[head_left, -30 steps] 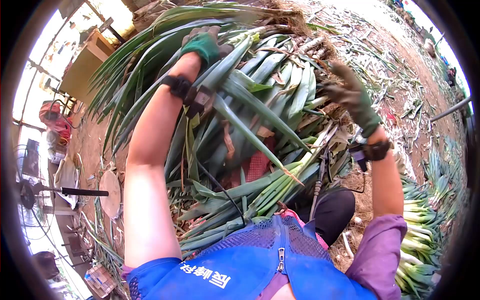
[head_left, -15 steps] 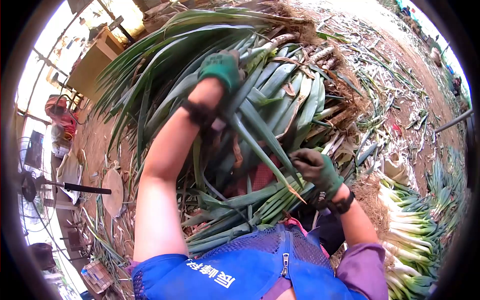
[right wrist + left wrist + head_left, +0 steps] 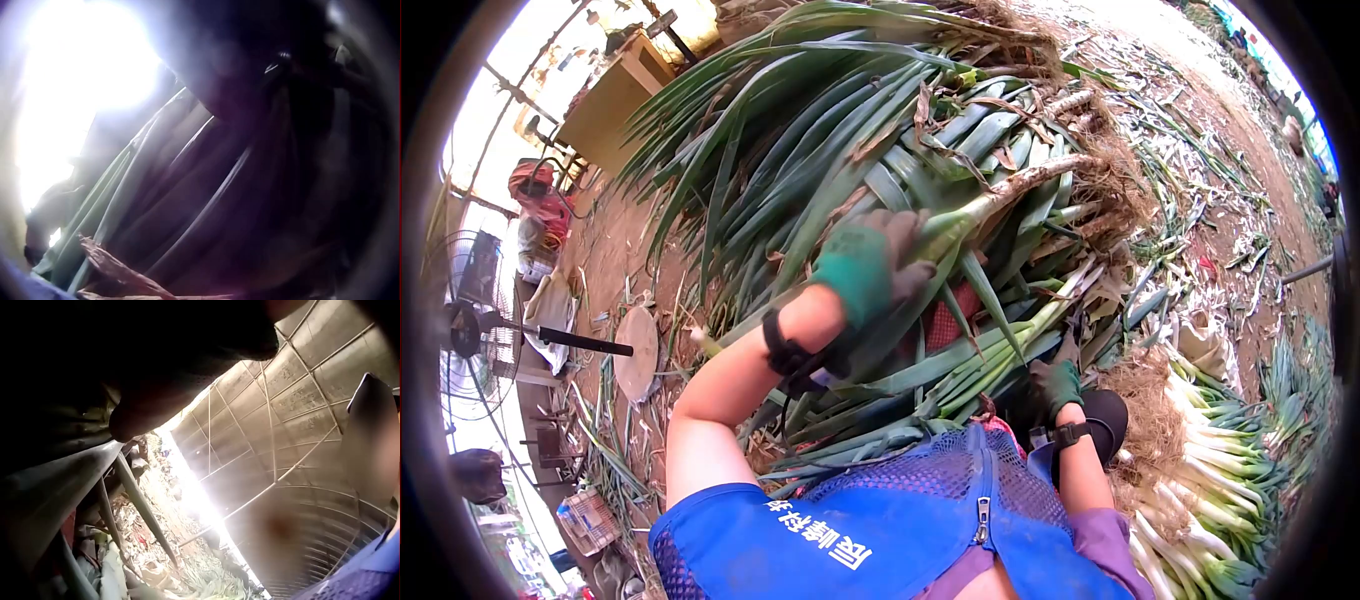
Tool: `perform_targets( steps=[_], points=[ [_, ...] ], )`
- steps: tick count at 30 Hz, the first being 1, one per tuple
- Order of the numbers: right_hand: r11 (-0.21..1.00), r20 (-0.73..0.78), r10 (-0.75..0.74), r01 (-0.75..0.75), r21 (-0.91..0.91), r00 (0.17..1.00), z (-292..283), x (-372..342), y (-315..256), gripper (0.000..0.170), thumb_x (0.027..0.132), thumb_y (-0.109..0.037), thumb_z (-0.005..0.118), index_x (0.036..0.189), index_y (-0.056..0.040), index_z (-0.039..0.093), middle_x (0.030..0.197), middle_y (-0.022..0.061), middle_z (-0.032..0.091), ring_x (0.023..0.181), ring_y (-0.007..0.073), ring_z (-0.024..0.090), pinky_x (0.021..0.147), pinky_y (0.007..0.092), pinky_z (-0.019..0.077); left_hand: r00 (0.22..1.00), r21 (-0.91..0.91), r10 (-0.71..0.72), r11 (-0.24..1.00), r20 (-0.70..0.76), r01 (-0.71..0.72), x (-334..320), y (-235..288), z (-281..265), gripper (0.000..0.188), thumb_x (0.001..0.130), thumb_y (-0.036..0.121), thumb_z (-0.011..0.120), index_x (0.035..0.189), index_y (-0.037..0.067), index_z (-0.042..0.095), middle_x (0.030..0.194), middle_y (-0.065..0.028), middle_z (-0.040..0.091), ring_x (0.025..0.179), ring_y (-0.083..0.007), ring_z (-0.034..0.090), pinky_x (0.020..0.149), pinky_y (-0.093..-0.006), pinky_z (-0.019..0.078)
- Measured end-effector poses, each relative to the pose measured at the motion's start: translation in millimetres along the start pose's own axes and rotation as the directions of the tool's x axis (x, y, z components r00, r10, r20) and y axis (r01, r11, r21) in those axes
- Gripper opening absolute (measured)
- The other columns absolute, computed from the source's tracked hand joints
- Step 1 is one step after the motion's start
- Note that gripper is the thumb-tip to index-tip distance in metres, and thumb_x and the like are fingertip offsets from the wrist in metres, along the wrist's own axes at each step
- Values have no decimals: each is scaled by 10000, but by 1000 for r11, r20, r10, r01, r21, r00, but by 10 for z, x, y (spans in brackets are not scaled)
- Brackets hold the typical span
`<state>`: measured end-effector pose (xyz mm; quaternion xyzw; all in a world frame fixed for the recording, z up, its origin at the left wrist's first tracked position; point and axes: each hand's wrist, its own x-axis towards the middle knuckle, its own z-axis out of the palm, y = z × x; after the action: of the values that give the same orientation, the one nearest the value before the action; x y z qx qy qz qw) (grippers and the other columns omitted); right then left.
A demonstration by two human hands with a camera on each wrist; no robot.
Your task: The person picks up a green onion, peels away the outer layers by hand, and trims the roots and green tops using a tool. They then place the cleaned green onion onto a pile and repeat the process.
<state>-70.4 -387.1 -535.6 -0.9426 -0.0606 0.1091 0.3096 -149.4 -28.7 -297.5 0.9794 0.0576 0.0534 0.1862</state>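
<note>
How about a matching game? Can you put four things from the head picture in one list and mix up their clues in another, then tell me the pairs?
Things:
1. Left hand
2. Vest
3. Fan
4. White-stalked leeks

Clues:
A. standing near the left side of the head picture
B. piled at the lower right of the head picture
C. in a green glove, gripping a leek
D. blue, with white writing

Pairs: 1-C, 2-D, 3-A, 4-B
</note>
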Motion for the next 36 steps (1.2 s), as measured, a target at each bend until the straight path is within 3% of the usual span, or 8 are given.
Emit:
perform_targets(
  steps=[10,11,13,21,23,27,31,36],
  points=[
    [908,-280,111,-212,-363,954,4,124,123,1007,712,-381,797,1512,-25,300,1542,237,330,1465,408,229,1199,457,224,925,-83,159,987,345,-138,32,787,206,303,787,250,677,1032,73,656,904,-188,690,905,-382,676,797,-477,519],
    [908,-386,74,-222,-355,919,233,212,356,1007,707,-348,793,1503,-16,274,1423,258,484,1366,422,404,1122,467,349,922,-101,201,979,330,-177,42,841,271,303,786,256,674,1025,70,657,906,-188,693,910,-379,677,798,-473,519],
    [928,112,279,-298,223,954,616,680,1323,871,732,-384,759,1427,5,407,1128,240,668,1071,407,631,931,468,488,908,-138,289,956,302,-258,88,933,434,306,784,270,668,1010,65,661,911,-188,699,920,-374,678,801,-466,518],
    [681,199,234,-306,665,952,-72,-198,322,324,815,-335,728,955,-65,615,702,60,603,604,216,602,580,342,501,876,-80,81,996,475,-48,843,938,1323,536,683,454,707,1033,49,731,963,-195,720,889,-339,698,797,-423,530],
    [592,230,137,-266,761,963,-268,-656,5,327,805,-251,753,1010,-56,588,764,54,609,624,168,577,599,308,485,865,-49,-37,996,501,71,948,702,1632,565,703,496,712,1006,21,753,914,-179,735,802,-304,701,739,-411,529],
    [911,102,106,-138,389,989,-511,-1303,-568,518,777,-296,736,1131,43,570,858,120,659,806,213,632,748,348,514,767,-176,-29,967,641,184,865,640,1580,500,802,463,688,984,1,745,878,-150,721,791,-270,680,730,-386,519],
    [896,106,79,-118,429,991,-619,-1335,-916,511,813,-259,686,1229,6,550,925,139,646,812,225,615,768,358,508,812,-260,-44,936,582,237,773,722,1525,499,761,421,731,946,-43,719,783,-72,678,681,-154,604,631,-340,483],
    [912,236,-106,0,410,966,-780,-1557,-918,788,839,-303,642,1514,-53,320,1016,266,676,973,388,670,862,435,509,831,-270,-27,939,556,211,837,728,1588,420,771,379,739,920,-13,711,779,-65,664,688,-150,590,627,-335,471]
  ],
)
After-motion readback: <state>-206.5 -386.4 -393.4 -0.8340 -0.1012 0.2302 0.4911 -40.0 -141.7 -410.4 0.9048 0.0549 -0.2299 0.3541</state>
